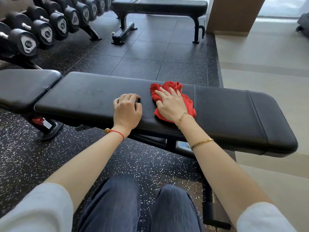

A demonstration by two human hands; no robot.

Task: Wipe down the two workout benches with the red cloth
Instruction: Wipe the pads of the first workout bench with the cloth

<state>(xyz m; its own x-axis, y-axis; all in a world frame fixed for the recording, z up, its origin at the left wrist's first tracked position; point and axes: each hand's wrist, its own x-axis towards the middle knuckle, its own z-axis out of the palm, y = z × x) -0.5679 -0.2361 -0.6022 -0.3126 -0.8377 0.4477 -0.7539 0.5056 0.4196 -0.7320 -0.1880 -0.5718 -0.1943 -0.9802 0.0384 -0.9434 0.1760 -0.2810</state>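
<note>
A long black padded workout bench (234,113) runs across the middle of the view, its seat pad at the far left. A crumpled red cloth (168,88) lies on the bench pad near its middle. My right hand (168,104) presses flat on the cloth, fingers spread over it. Just to the left, my left hand (127,108) rests on the bare pad with its fingers curled and nothing in it. A second black bench (167,5) stands on the floor at the back, apart from both hands.
A rack of black dumbbells (46,29) lines the upper left. Speckled black rubber flooring (142,54) lies between the two benches. A pale hard floor (267,64) starts at the right, with a brown pillar (232,15) at the back right.
</note>
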